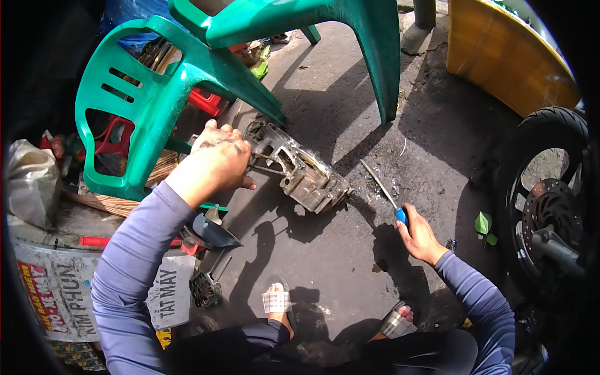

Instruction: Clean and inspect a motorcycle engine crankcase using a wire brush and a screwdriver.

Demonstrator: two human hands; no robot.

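My left hand (219, 153) is closed around the left end of a dirty metal engine casing (315, 184), its fingers curled over the far side. The casing is tilted, with its cavities and bolt bosses showing, and a dark shadow falls on the pavement below it. Out to the right, my right hand (422, 237) grips a screwdriver (379, 182) by its blue handle. The long metal shaft points up and left, toward the ground beyond the casing, and its tip is apart from the casing.
Green plastic chairs (165, 103) stand at the far left and top. A motorcycle wheel (547, 187) with a brake disc is on the right, below a yellow box (509, 56). A round metal part (205, 289) and a black curved piece (212, 231) lie near a lettered board (170, 294).
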